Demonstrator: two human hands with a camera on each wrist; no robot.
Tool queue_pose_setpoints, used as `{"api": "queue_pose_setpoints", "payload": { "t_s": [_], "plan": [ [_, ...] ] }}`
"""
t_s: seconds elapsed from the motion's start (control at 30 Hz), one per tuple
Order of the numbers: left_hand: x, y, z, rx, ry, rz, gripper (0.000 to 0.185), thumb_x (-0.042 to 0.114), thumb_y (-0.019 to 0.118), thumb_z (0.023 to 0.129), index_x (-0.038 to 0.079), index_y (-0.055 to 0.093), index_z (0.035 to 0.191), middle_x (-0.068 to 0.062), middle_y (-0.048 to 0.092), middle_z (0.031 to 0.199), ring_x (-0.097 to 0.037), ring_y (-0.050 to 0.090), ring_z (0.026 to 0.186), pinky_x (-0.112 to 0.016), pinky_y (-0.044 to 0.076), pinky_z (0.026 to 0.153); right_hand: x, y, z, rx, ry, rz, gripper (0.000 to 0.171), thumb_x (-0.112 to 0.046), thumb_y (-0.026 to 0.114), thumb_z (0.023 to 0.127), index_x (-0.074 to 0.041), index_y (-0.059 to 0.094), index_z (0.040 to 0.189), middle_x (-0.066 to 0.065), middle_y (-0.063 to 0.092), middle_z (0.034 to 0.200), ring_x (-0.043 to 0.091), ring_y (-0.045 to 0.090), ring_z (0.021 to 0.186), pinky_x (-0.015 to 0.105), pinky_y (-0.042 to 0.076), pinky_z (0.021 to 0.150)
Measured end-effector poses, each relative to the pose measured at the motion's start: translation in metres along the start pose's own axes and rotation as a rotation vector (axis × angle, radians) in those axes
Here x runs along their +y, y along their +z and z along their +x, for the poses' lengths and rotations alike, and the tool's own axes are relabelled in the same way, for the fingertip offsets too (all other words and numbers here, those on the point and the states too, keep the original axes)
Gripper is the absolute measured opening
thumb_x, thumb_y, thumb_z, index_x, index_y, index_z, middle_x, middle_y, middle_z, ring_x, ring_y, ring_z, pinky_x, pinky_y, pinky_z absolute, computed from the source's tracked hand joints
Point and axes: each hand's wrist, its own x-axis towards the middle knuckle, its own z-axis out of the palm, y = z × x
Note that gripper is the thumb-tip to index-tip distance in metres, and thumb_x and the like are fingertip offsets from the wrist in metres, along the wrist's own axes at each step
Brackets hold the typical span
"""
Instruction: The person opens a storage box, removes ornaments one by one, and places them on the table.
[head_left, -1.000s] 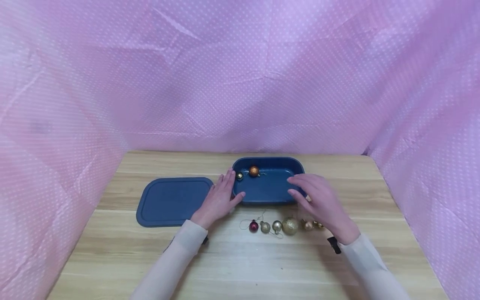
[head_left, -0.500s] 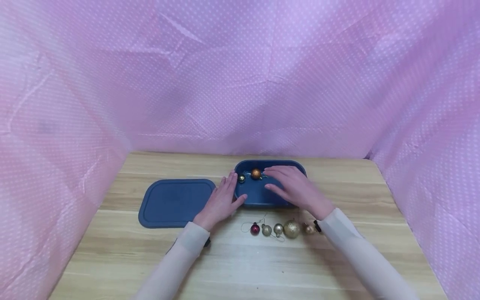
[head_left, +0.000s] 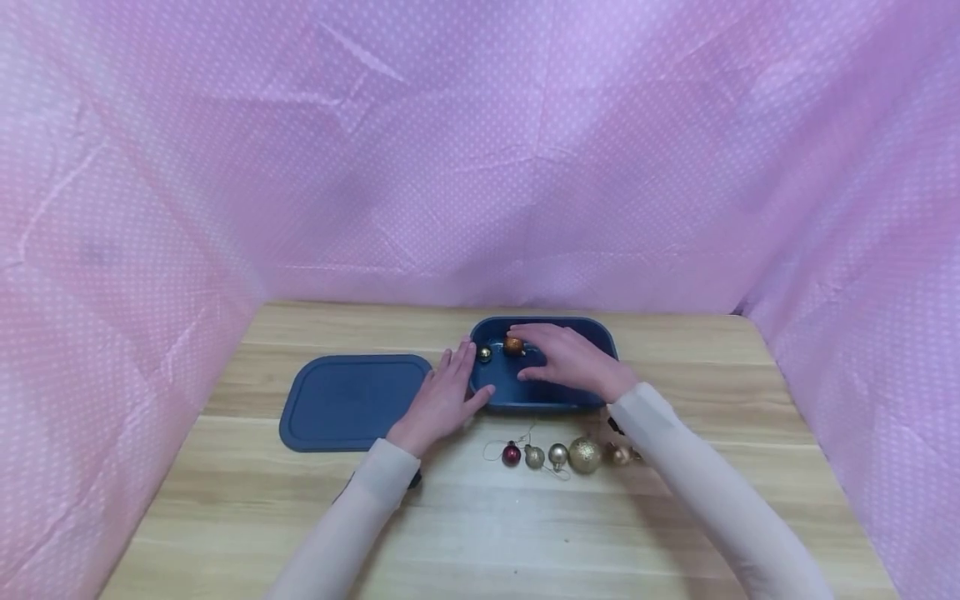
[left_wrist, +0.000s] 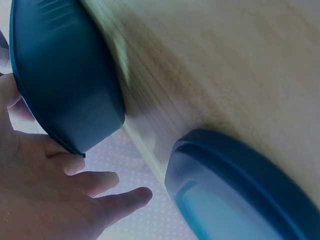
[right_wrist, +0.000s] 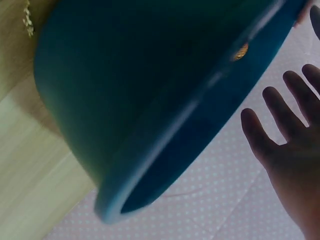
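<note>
A dark blue rectangular box [head_left: 551,407] stands at the back of the table. Inside it, toward the left end, lie a small shiny gold bauble [head_left: 484,354] and an orange glitter bauble [head_left: 513,348]. My left hand [head_left: 438,400] rests against the box's left end, its fingers extended along the rim. Over the box reaches my right hand [head_left: 564,358], fingers extended and spread in the right wrist view. Its fingertips partly cover the orange bauble in the head view; whether they touch it is unclear. Nothing is visibly held.
A blue lid [head_left: 356,404] lies flat left of the box. In front of the box runs a row of baubles: dark red [head_left: 511,454], several gold ones including a large one [head_left: 585,455], and a rose-gold one [head_left: 619,454]. Pink dotted cloth surrounds the table.
My right hand has moved left from the box's right end to above the orange bauble. My left hand has stayed at the left end.
</note>
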Motion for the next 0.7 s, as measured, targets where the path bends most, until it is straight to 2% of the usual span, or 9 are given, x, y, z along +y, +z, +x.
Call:
{"api": "queue_pose_setpoints", "payload": {
  "t_s": [0.13,0.33,0.7],
  "plan": [
    [0.002,-0.002,0.001,0.006,0.003,-0.003,0.085,0.055,0.049,0.106,0.009,0.012,0.167,-0.009,0.009,0.174,-0.041,0.014,0.157,-0.065,0.023,0.120,0.005,0.001,0.010,-0.052,0.031,0.062,0.076,-0.034,0.081,0.092,-0.006,0.048,0.154,0.013,0.049,0.157,0.033,0.044,0.145,0.054,0.036,0.117],
    [0.004,0.000,0.001,-0.014,-0.010,-0.012,0.085,0.054,0.051,0.106,0.009,0.012,0.167,-0.007,0.008,0.174,-0.040,0.014,0.157,-0.064,0.023,0.120,0.016,0.010,0.020,-0.084,0.099,0.166,0.074,-0.028,0.082,0.091,-0.005,0.049,0.153,0.017,0.051,0.154,0.033,0.047,0.143,0.050,0.036,0.118],
    [0.002,0.001,0.000,-0.012,-0.005,-0.009,0.086,0.055,0.049,0.106,0.010,0.009,0.167,-0.006,0.005,0.174,-0.038,0.012,0.158,-0.064,0.023,0.121,0.022,0.017,0.031,-0.101,0.139,0.188,0.067,-0.025,0.080,0.093,-0.005,0.052,0.151,0.016,0.052,0.153,0.031,0.048,0.142,0.049,0.036,0.118]
  ]
}}
